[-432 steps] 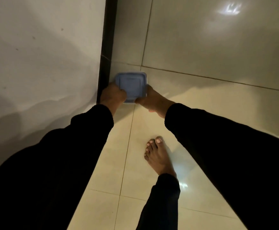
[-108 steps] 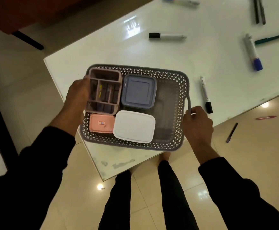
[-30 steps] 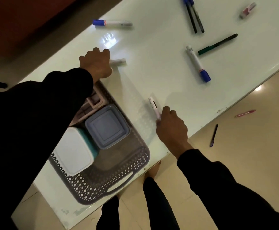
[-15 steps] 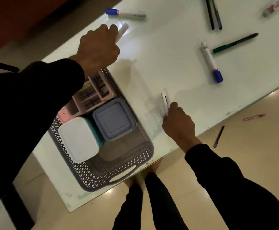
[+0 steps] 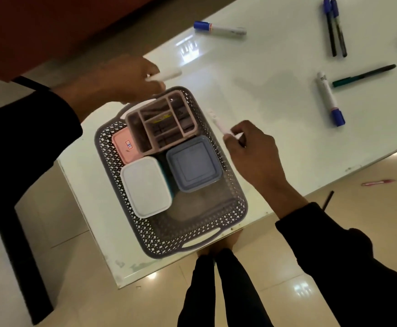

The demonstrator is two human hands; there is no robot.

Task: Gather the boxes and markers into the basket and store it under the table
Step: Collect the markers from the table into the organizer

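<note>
My left hand (image 5: 122,79) pinches a white marker (image 5: 166,75) that pokes out toward 3 o'clock, over the far rim of the basket. My right hand (image 5: 251,149) has its fingers curled round a second white marker (image 5: 218,123), whose free end points to 11 o'clock just outside the basket's right wall. Both are motion-blurred, so I cannot tell the cap colours.

Between my hands the grey lattice basket (image 5: 235,199) sits on the near corner of the white table (image 5: 263,102). Inside it, at 12 o'clock, a pink divided organiser (image 5: 162,123) leans on a small pink box (image 5: 124,147) at 9 o'clock; a white-lidded box (image 5: 145,185) lies toward 7 o'clock and a blue-grey lidded box (image 5: 194,162) just beside it at 3 o'clock.

Farther out on the table: a blue-capped marker (image 5: 219,29) at 12 o'clock, two dark pens (image 5: 334,27) side by side at 1 o'clock, a green pen (image 5: 364,75) and another blue-capped marker (image 5: 329,99) at 2 o'clock. On the floor at 3 o'clock lie a pink pen (image 5: 376,182) and a dark pen (image 5: 327,199).
</note>
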